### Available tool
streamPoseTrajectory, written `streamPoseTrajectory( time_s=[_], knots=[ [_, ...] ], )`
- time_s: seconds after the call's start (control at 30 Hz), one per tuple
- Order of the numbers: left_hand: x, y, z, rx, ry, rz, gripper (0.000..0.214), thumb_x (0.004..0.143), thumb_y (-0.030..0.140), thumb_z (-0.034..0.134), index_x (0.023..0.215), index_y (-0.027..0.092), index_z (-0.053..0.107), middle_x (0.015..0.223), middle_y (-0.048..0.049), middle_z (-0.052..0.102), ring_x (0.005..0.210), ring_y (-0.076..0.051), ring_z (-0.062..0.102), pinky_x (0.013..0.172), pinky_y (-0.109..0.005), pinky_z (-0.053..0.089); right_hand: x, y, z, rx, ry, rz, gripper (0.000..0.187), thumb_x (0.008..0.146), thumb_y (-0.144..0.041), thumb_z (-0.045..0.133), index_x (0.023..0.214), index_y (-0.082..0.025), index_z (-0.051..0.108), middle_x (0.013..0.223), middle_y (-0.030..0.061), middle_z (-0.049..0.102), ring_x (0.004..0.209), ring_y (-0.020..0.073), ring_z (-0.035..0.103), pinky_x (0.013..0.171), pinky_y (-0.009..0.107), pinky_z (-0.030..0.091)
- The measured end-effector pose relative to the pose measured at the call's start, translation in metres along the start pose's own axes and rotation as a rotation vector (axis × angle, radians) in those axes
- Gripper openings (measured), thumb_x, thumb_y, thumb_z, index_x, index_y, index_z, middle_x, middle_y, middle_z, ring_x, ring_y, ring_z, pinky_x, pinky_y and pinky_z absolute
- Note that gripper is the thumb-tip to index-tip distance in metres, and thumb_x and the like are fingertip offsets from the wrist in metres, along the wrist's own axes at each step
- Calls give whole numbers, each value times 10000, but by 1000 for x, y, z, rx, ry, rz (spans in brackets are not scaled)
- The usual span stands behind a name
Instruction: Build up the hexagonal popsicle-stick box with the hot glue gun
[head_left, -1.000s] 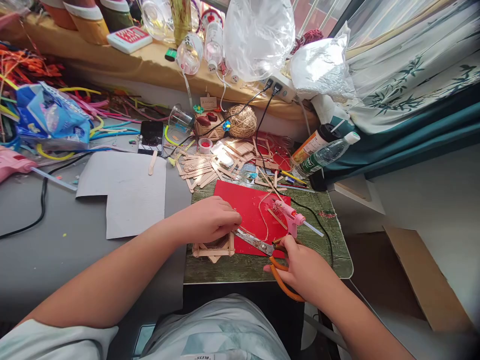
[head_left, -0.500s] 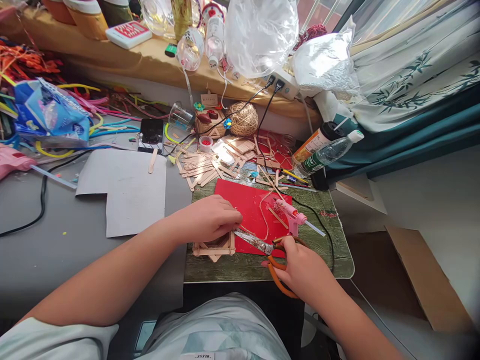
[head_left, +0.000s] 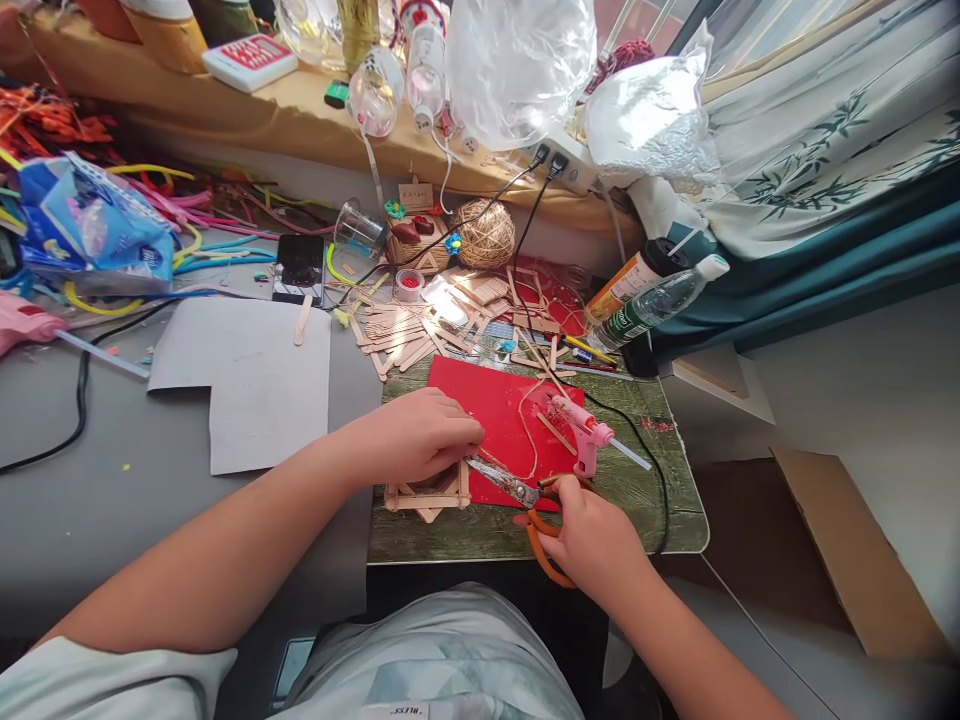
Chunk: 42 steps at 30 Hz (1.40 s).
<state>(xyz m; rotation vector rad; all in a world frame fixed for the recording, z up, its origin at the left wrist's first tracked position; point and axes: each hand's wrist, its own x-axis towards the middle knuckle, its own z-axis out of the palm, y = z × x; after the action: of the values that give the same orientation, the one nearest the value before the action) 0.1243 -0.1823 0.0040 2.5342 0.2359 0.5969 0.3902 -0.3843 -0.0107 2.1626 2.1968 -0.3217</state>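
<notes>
My left hand (head_left: 431, 435) is closed in a pinch over a small square frame of craft sticks (head_left: 427, 499). A strand of twine (head_left: 534, 440) curves across the red sheet (head_left: 480, 395) and runs toward those fingertips, which hide its end. My right hand (head_left: 592, 530) grips scissors (head_left: 514, 486) by their orange handles. The worn blades point left, and their tips reach my left fingertips; whether they touch the twine is hidden. A pink glue gun (head_left: 585, 435) lies on the right part of the sheet, with a loose stick (head_left: 556, 435) beside it.
Behind the sheet lies a pile of craft sticks (head_left: 397, 335) near a twine ball (head_left: 486, 235). A water bottle (head_left: 660, 305) and a drink can (head_left: 630, 280) stand at back right. A black cord (head_left: 637, 425) crosses the table. Grey card (head_left: 270, 390) lies left.
My right hand and the scissors have shifted slightly left, and the handles look a little closer together. My left hand stays at the stick frame. The view has shifted slightly.
</notes>
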Motion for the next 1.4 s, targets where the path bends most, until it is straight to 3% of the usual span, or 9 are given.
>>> streamPoseTrajectory(
  time_s=[0.17,0.4,0.63,1.2,1.4],
  knots=[
    [1,-1,0,-12,-42,0,197,1055,239,518,1046,244,715,847,-68,746,794,-217,701,799,-339,511,-4,-8,18,32,77,29,409,930,-514,744,1072,-230,486,823,75,754,778,315,786,642,350,522],
    [2,-1,-2,-32,-65,-21,195,1063,257,528,1046,233,721,841,-70,745,796,-212,700,783,-332,500,-6,-11,34,47,98,65,438,876,-422,814,1107,-210,508,888,93,772,839,318,796,686,347,542],
    [2,-1,-2,-53,-77,-99,248,1087,276,482,1182,241,709,935,-72,772,887,-210,724,826,-325,509,-4,-9,49,104,150,94,517,780,-403,886,1088,-213,516,948,105,790,849,321,795,697,351,559],
    [2,0,-3,-28,-93,-109,289,1084,282,456,1191,250,722,933,-78,772,894,-212,726,849,-327,523,-1,-4,53,112,204,33,494,811,-442,863,1047,-235,481,867,88,774,790,322,790,669,360,560],
    [1,-1,-3,-31,-106,-124,283,1085,274,443,1180,253,708,966,-76,777,929,-218,725,852,-334,520,-3,0,49,134,186,26,390,856,-376,800,1045,-238,488,898,93,784,798,311,790,669,349,551]
  ],
)
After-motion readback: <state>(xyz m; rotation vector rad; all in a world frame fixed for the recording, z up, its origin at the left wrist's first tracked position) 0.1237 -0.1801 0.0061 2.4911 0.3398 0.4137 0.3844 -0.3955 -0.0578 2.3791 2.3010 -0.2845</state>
